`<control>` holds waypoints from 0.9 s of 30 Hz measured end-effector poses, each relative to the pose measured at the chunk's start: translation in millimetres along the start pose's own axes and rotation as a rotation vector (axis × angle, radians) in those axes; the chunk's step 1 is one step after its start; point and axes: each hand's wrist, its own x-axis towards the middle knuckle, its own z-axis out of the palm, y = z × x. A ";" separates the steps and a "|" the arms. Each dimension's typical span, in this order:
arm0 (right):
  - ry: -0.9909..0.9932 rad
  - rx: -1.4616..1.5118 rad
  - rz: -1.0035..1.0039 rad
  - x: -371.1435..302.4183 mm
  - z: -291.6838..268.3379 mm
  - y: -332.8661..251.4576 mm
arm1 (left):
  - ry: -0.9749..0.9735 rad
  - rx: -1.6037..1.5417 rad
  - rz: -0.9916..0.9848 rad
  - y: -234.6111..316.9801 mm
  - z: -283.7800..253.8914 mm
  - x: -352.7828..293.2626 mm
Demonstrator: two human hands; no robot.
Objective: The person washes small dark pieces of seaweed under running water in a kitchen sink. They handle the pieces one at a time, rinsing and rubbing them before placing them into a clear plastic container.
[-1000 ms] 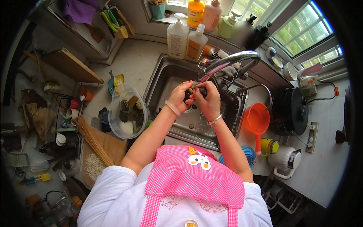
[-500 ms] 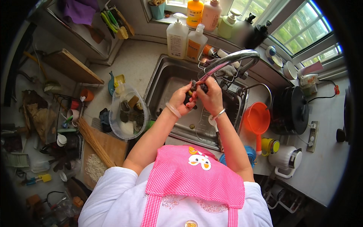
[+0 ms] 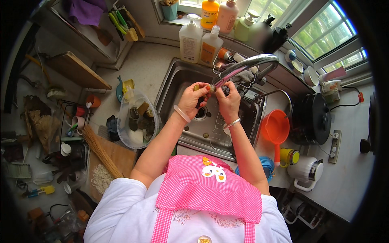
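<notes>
Both my hands are raised over the steel sink (image 3: 193, 131), close under the curved tap (image 3: 253, 61). My left hand (image 3: 189, 102), with a pale bangle on its wrist, is closed round a small olive-brown lump (image 3: 196, 87). Between my hands, at the left fingertips, is a roundish greyish-brown piece (image 3: 212, 88) whose kind I cannot make out. My right hand (image 3: 229, 106), wearing a silver bracelet, grips a dark, rough clump (image 3: 225, 90), partly hidden by the fingers. Below the hands, the drain (image 3: 200, 113) and a few small dark bits show on the sink floor.
Left of the sink stands a clear plastic tub (image 3: 137, 143) holding dark lumps. Pump bottles (image 3: 190, 42) line the back corner. A wire rack lies in the sink's right side. At the right are a red-orange dipper (image 3: 275, 126), a black pot (image 3: 310, 117) and a white kettle (image 3: 306, 170).
My hands have drawn slightly apart. The left has turned, showing the olive-brown lump, and the right has shifted so the dark clump shows on its far side. The drain has come into view.
</notes>
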 end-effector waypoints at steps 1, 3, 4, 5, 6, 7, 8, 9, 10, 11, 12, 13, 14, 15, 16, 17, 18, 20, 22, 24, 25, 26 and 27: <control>0.033 0.021 0.016 0.5 0.9 -1.4 | 0.021 -0.026 0.007 -0.7 0.5 0.9; 0.022 0.042 -0.056 -0.8 2.8 -4.3 | 0.064 -0.077 0.022 -3.4 0.8 3.3; -0.031 0.063 -0.108 -3.4 4.8 -3.8 | 0.065 -0.048 0.028 -5.1 0.7 4.0; -0.085 0.084 -0.159 -5.7 6.3 -4.6 | 0.067 -0.019 0.034 -6.7 0.6 4.6; -0.061 -0.022 -0.109 -7.1 5.8 -6.8 | 0.068 0.010 0.040 -8.5 0.7 5.2; -0.078 -0.012 -0.021 -3.1 4.5 -4.0 | 0.032 0.011 0.022 -12.0 2.7 2.4; -0.095 -0.003 0.068 5.0 1.8 1.5 | -0.004 0.012 0.004 -18.1 6.3 -2.6; -0.111 0.007 0.157 10.1 -0.8 5.1 | -0.041 0.013 -0.014 -22.2 9.6 -4.7; -0.108 -0.076 0.072 11.1 -2.7 4.8 | -0.004 -0.008 0.024 -23.0 12.9 -3.9; -0.093 -0.078 -0.020 8.1 -2.1 3.3 | 0.018 -0.028 0.037 -19.3 10.6 -0.9; -0.078 -0.079 -0.112 1.7 -0.2 0.2 | 0.039 -0.049 0.049 -12.7 6.1 4.3; -0.066 -0.081 -0.208 -4.0 1.4 -2.8 | 0.062 -0.072 0.067 -8.8 4.0 7.3; -0.080 -0.102 -0.213 -9.2 1.8 -3.3 | 0.046 -0.059 0.050 -9.3 4.4 7.0; -0.074 -0.106 -0.184 -6.8 0.4 -3.7 | 0.031 -0.046 0.034 -10.5 5.0 5.7; -0.065 -0.107 -0.154 -2.6 -1.7 -4.2 | 0.016 -0.028 0.017 -11.5 5.4 3.2; -0.054 -0.109 -0.121 2.1 -5.5 -3.1 | -0.002 -0.010 -0.003 -13.6 6.9 0.5; -0.075 -0.059 -0.074 10.2 -5.0 12.8 | -0.071 -0.003 -0.028 -18.1 9.8 -0.7; -0.158 0.146 0.025 11.5 -10.2 14.8 | -0.055 0.002 0.037 -12.7 11.9 0.7; -0.189 0.135 0.049 7.0 -13.3 3.9 | -0.056 -0.016 0.098 -5.0 8.5 2.1; -0.175 0.158 0.068 -5.2 -9.7 -0.2 | -0.048 -0.031 0.109 -4.1 3.8 1.6; -0.164 0.170 0.078 -10.0 -8.7 -1.9 | -0.046 -0.037 0.112 -3.8 4.2 1.1; -0.128 0.082 -0.012 -12.6 -7.9 -3.0 | -0.033 -0.060 0.088 -4.3 7.4 -1.9; -0.093 0.025 -0.061 -9.6 -7.5 -2.1 | -0.045 -0.061 0.071 -6.8 8.3 -2.1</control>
